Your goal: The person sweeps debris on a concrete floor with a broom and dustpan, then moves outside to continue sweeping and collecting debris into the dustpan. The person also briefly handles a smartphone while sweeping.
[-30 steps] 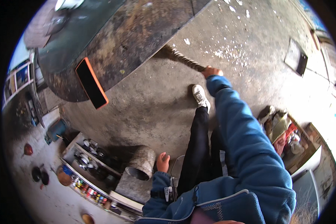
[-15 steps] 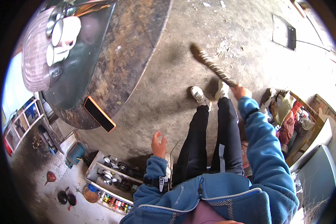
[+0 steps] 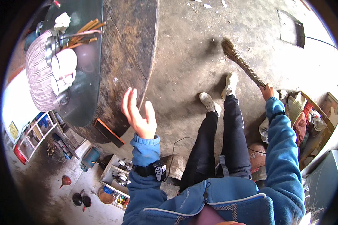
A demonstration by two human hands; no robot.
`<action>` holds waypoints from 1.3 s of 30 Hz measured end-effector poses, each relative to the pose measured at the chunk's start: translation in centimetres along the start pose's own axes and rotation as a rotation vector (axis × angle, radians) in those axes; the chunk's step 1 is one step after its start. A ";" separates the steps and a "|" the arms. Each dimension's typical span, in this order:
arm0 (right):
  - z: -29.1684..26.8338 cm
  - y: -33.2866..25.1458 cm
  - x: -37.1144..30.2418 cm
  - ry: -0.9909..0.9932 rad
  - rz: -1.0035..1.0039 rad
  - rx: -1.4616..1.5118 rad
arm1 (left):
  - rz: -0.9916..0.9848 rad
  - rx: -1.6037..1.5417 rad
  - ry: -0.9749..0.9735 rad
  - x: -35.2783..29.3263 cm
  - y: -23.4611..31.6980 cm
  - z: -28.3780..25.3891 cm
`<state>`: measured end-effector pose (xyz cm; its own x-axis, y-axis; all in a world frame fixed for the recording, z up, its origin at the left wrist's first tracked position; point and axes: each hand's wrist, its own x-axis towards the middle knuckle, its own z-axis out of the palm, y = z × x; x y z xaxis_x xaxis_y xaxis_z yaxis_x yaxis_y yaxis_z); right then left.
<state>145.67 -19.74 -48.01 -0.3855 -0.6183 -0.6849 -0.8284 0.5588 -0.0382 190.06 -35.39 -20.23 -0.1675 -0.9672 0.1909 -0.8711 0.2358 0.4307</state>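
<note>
Broom (image 3: 247, 68), right of the table (image 3: 127, 45), extends beyond the right hand (image 3: 269, 92), whose fingers clamp and hide its handle end, while the left hand (image 3: 141, 120), fingers apart, is near the table.

Right fingers (image 3: 266, 90) grip a straw broom (image 3: 247, 68).

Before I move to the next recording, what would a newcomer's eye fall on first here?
Probably the left hand, open, empty and large in the view, seen against the edge of the dark table. Next comes the short straw broom, gripped by its bound handle in the right hand, right of centre. At upper left, white mugs stand out on the table.
</note>
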 end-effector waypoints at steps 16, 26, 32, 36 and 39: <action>6.6 -46.4 14.7 -0.246 -0.424 0.123 | 0.146 0.701 -0.141 3.5 -1.3 5.8; -1.4 -13.0 12.5 -0.116 0.013 0.274 | 0.110 0.563 -0.267 3.7 -1.0 4.2; -2.8 -20.8 10.8 -0.333 -0.184 0.149 | 0.084 0.330 -0.292 6.0 0.7 3.6; 1.3 -32.7 12.3 -0.334 -0.448 0.130 | 0.047 0.413 -0.265 7.9 0.4 5.3; 2.4 -34.2 15.0 -0.332 -0.433 0.052 | 0.087 0.512 -0.320 9.1 0.0 5.6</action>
<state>169.19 -46.81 -58.68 0.1427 -0.5948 -0.7911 -0.8582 0.3238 -0.3983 185.98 -44.77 -23.44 -0.3093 -0.9454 -0.1029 -0.9459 0.3170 -0.0687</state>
